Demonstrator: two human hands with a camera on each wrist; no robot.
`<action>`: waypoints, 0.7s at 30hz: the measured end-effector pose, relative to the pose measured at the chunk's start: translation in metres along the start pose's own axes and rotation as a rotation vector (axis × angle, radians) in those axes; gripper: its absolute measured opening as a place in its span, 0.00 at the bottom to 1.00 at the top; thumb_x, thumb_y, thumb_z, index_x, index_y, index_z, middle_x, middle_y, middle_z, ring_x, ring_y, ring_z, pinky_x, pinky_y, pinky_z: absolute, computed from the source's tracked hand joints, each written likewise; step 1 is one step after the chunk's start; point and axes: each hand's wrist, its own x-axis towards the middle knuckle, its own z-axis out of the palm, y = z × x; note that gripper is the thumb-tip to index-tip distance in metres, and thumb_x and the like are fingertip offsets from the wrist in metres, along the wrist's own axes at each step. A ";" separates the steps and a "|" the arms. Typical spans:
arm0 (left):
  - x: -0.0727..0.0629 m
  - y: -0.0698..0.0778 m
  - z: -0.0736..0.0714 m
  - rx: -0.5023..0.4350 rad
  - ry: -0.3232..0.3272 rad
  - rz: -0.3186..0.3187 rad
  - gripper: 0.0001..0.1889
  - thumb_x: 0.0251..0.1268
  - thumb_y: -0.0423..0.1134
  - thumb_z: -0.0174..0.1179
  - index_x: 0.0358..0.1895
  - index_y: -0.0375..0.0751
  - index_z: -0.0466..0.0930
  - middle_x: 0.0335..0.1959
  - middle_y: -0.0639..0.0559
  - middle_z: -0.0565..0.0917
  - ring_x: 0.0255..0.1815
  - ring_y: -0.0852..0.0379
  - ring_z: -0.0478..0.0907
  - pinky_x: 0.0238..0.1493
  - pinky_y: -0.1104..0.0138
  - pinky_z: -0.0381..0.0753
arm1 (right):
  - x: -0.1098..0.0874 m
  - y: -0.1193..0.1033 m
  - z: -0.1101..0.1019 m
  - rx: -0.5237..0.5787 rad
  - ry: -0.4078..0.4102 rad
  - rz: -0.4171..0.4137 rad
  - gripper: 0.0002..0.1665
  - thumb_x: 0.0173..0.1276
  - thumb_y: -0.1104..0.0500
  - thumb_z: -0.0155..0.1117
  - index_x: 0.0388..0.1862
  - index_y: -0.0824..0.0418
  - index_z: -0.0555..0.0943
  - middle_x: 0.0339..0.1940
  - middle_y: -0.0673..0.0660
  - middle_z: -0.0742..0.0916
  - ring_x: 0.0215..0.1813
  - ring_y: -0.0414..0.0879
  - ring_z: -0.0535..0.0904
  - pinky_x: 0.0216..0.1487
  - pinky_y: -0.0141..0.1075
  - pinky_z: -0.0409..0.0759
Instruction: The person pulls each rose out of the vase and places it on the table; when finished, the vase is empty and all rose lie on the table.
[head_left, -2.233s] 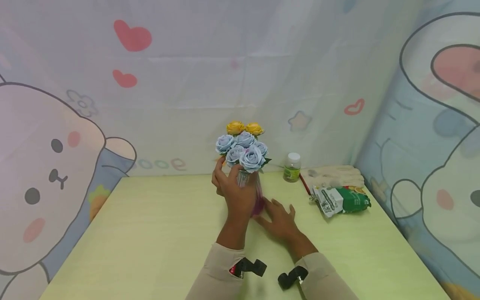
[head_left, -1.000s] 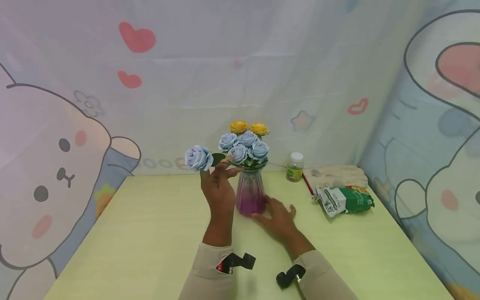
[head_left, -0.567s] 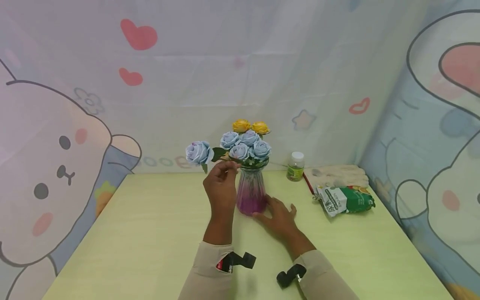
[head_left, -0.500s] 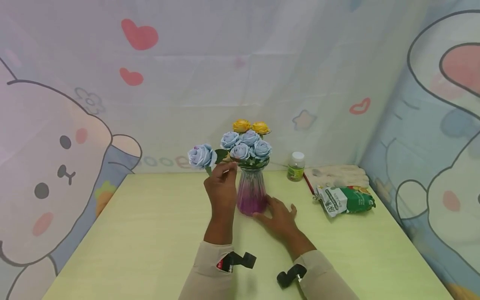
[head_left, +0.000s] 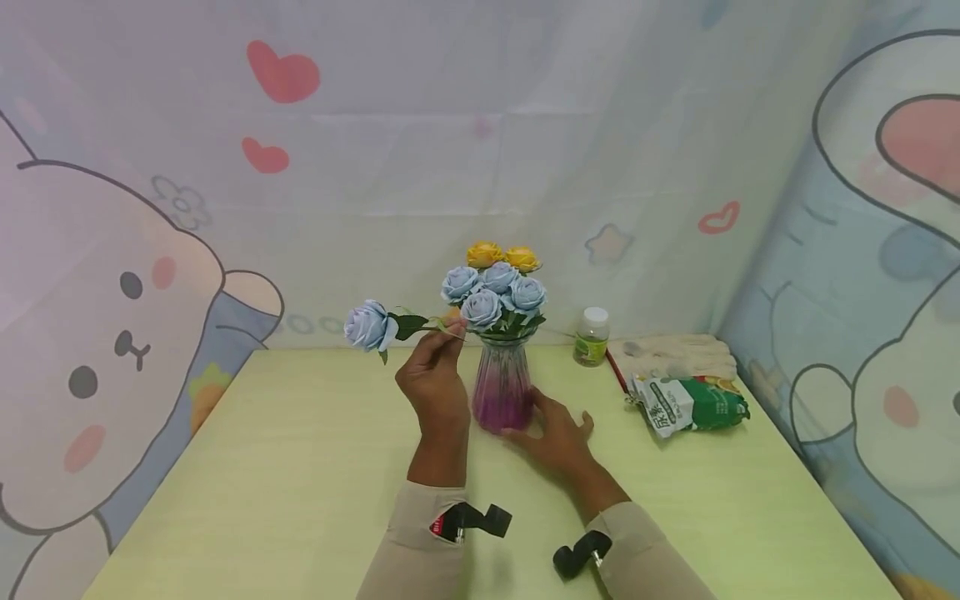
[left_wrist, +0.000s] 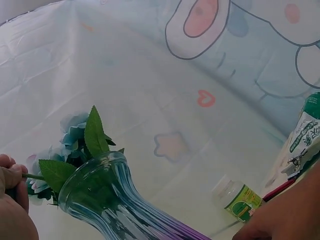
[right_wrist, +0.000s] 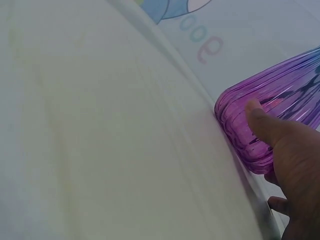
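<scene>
My left hand (head_left: 435,392) pinches the green stem of a single light blue rose (head_left: 369,325), left of the vase's rim. The rose lies nearly level, its bloom pointing left. A clear-to-purple ribbed glass vase (head_left: 501,383) stands upright on the table, holding several blue roses (head_left: 483,308) and two yellow roses (head_left: 485,253). Low on the vase's right side, my right hand (head_left: 558,437) grips the base, its thumb against the purple glass in the right wrist view. In the left wrist view, the pinched stem (left_wrist: 34,176) passes by the leaves at the vase's mouth.
Right of the vase stand a small white-capped jar (head_left: 592,337), a red pencil-like stick (head_left: 617,371), pale gloves (head_left: 671,354) and a green-and-white packet (head_left: 690,406). A printed cloth backdrop (head_left: 375,167) rises behind the yellow-green table (head_left: 300,467).
My left hand has moved left from the vase's mouth, bringing one blue rose away from the bunch. Its bloom has since tipped further left. My right hand has stayed at the vase's base.
</scene>
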 end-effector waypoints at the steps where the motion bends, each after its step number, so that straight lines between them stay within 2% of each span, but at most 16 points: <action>1: 0.001 0.001 0.000 -0.009 0.001 0.009 0.08 0.65 0.14 0.68 0.40 0.25 0.93 0.39 0.53 0.95 0.48 0.55 0.95 0.61 0.60 0.90 | 0.001 0.000 0.000 0.002 -0.001 0.004 0.58 0.68 0.24 0.72 0.88 0.51 0.68 0.82 0.55 0.80 0.83 0.60 0.74 0.79 0.81 0.39; 5: 0.006 0.007 -0.002 -0.011 0.013 0.023 0.11 0.65 0.15 0.69 0.41 0.32 0.95 0.40 0.52 0.95 0.48 0.54 0.94 0.62 0.59 0.90 | 0.003 0.001 0.000 -0.006 -0.010 0.026 0.57 0.69 0.24 0.71 0.87 0.50 0.69 0.81 0.56 0.80 0.84 0.60 0.73 0.80 0.80 0.38; 7: 0.010 0.012 -0.004 -0.001 0.036 0.008 0.09 0.66 0.15 0.69 0.42 0.28 0.94 0.40 0.52 0.95 0.47 0.54 0.94 0.62 0.59 0.91 | 0.003 0.000 -0.001 -0.013 -0.014 0.034 0.56 0.69 0.24 0.71 0.87 0.50 0.69 0.82 0.56 0.80 0.84 0.60 0.73 0.81 0.80 0.38; 8: 0.012 0.014 -0.006 0.000 0.053 -0.005 0.10 0.66 0.16 0.69 0.42 0.30 0.94 0.40 0.52 0.95 0.46 0.54 0.95 0.61 0.60 0.91 | 0.003 0.000 -0.002 -0.013 -0.015 0.035 0.56 0.69 0.24 0.71 0.87 0.50 0.69 0.81 0.56 0.80 0.84 0.60 0.73 0.81 0.80 0.38; 12: 0.022 0.021 -0.016 -0.009 0.140 -0.096 0.09 0.68 0.18 0.69 0.43 0.31 0.95 0.41 0.51 0.94 0.45 0.54 0.95 0.59 0.63 0.91 | 0.002 -0.001 -0.002 -0.021 -0.015 0.028 0.56 0.69 0.24 0.71 0.86 0.51 0.70 0.81 0.56 0.80 0.84 0.60 0.73 0.81 0.80 0.39; 15: 0.028 0.023 -0.024 -0.040 0.215 -0.188 0.10 0.69 0.20 0.70 0.42 0.37 0.96 0.43 0.50 0.94 0.46 0.55 0.95 0.54 0.66 0.89 | 0.002 0.000 -0.002 -0.027 -0.014 0.025 0.56 0.69 0.24 0.70 0.87 0.50 0.69 0.81 0.56 0.80 0.84 0.60 0.73 0.81 0.80 0.40; 21: 0.038 0.026 -0.043 -0.127 0.361 -0.363 0.08 0.73 0.24 0.69 0.45 0.38 0.95 0.53 0.47 0.89 0.52 0.54 0.93 0.49 0.70 0.86 | -0.001 -0.002 -0.003 -0.033 -0.027 0.033 0.56 0.69 0.25 0.71 0.87 0.49 0.69 0.82 0.56 0.80 0.84 0.59 0.73 0.82 0.79 0.40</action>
